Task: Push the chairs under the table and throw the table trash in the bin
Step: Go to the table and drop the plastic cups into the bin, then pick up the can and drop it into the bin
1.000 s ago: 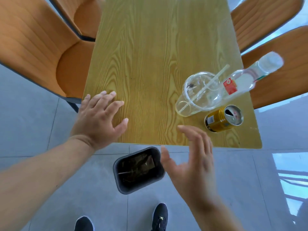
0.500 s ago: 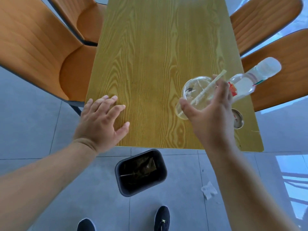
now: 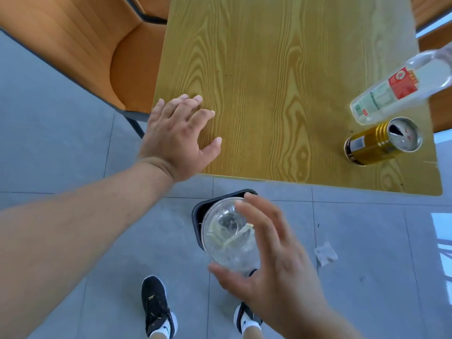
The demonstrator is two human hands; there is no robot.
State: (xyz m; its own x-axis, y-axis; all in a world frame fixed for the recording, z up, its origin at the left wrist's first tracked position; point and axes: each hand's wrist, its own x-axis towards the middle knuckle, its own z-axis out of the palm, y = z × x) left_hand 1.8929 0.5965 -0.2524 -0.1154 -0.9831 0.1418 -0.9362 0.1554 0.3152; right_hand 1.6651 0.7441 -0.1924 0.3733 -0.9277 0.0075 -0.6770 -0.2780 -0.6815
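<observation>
Right hand (image 3: 271, 260) at six o'clock, grip loose around clear cup (image 3: 228, 237) over black bin (image 3: 199, 211). Left hand (image 3: 178, 135) flat, grip wide, on tabletop (image 3: 281, 81). Bottle (image 3: 401, 89), can (image 3: 381, 141) at three o'clock.

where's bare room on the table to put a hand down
Free: the wide wood table between the left hand and the plastic bottle. Crowded: the near right corner, with the bottle and gold can.
</observation>
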